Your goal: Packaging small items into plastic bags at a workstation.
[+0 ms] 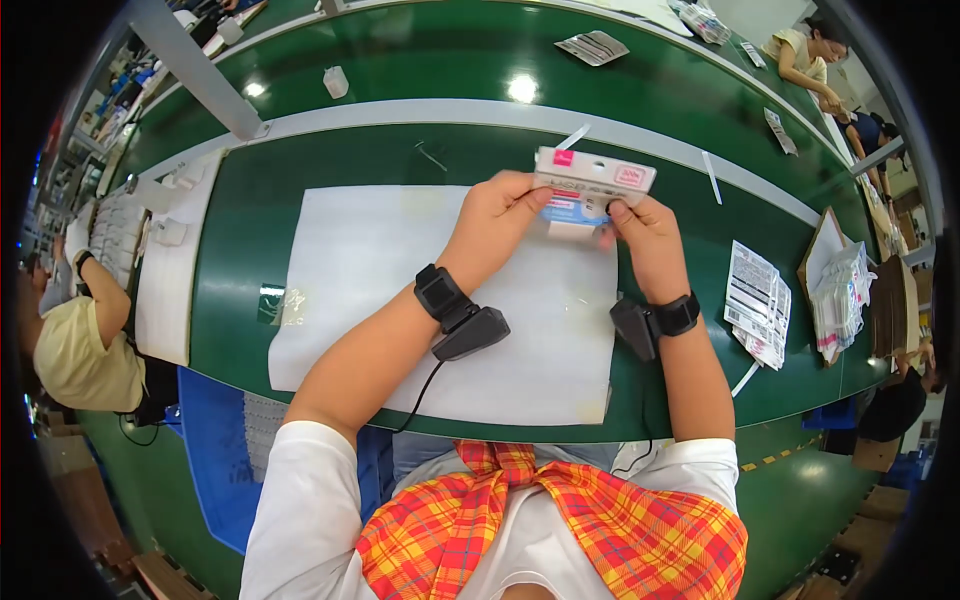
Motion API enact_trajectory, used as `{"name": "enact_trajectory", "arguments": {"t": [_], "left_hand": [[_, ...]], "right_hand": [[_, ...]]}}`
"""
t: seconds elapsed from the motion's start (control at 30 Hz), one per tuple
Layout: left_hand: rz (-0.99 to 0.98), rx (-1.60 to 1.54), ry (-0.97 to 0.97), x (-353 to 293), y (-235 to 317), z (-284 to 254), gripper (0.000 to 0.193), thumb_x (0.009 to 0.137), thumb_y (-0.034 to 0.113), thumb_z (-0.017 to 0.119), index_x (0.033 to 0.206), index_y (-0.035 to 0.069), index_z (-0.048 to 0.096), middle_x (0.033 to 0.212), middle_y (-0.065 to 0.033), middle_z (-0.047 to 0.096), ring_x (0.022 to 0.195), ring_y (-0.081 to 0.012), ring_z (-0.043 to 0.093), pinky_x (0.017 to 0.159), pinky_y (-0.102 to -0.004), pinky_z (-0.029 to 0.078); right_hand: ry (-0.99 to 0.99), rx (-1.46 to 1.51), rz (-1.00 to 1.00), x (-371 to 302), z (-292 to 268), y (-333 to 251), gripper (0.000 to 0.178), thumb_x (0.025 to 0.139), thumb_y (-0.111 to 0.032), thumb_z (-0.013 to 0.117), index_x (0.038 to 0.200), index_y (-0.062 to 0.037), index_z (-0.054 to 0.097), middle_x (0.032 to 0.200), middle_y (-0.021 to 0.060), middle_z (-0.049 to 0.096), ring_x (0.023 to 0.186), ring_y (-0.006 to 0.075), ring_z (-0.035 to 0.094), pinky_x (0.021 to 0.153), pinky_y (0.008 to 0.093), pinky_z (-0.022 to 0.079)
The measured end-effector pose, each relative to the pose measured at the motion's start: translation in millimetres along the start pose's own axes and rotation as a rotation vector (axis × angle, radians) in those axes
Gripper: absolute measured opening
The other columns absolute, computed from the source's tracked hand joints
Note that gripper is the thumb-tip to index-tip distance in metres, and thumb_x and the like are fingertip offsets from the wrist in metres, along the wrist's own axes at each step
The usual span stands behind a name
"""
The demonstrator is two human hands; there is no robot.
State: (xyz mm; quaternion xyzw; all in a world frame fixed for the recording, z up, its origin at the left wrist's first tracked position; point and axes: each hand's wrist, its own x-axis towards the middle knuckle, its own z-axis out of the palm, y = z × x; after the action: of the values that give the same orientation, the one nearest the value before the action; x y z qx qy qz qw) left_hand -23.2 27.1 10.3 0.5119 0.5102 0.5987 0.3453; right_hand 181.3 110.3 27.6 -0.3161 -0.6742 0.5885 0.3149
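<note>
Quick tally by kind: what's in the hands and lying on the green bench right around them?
Small white box, held in left hand and right hand: 1
White sheet on bench: 1
Printed leaflet stack: 1
Bagged item stack: 1
Total: 4

left hand (497,213), right hand (640,222), both gripping small white box (594,178)

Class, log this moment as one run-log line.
left hand: grips small white box | right hand: grips box | below: white sheet on green table
</note>
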Motion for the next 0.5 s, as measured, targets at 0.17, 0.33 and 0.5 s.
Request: {"name": "enact_trajectory", "arguments": {"t": [0.17, 0.33, 0.5], "left_hand": [[0.141, 0.513, -0.407, -8.0, 4.6, -15.3, 0.015, 0.088, 0.012, 0.062, 0.097, 0.013, 0.075, 0.089, -0.0023, 0.067, 0.095, -0.0183, 0.054, 0.085, -0.0335, 0.038], [0.149, 0.758, -0.595, -15.5, 11.4, -18.1, 0.017, 0.082, 0.010, 0.066, 0.096, 0.015, 0.074, 0.097, 0.0009, 0.064, 0.104, -0.0201, 0.054, 0.090, -0.0393, 0.033], [0.312, 0.830, -0.582, -23.5, 11.9, -7.8, 0.019, 0.081, 0.012, 0.068, 0.100, 0.015, 0.069, 0.103, 0.0004, 0.059, 0.105, -0.0208, 0.053, 0.088, -0.0396, 0.035]], "right_hand": [[-0.446, -0.696, -0.352, -6.5, -35.3, 3.3, 0.025, 0.088, -0.001, 0.054, 0.109, 0.0015, 0.067, 0.105, 0.0121, 0.071, 0.093, 0.0257, 0.067, 0.088, 0.0361, 0.050], [-0.337, -1.172, -0.452, -59.4, 12.8, -40.2, 0.028, 0.081, 0.003, 0.055, 0.103, -0.0023, 0.070, 0.106, 0.0127, 0.070, 0.097, 0.0324, 0.065, 0.087, 0.0396, 0.050], [-0.312, -1.053, -0.223, -64.8, 51.0, -30.5, 0.022, 0.079, 0.003, 0.058, 0.095, -0.0043, 0.071, 0.094, 0.0125, 0.068, 0.089, 0.0340, 0.063, 0.080, 0.0396, 0.050]]}}
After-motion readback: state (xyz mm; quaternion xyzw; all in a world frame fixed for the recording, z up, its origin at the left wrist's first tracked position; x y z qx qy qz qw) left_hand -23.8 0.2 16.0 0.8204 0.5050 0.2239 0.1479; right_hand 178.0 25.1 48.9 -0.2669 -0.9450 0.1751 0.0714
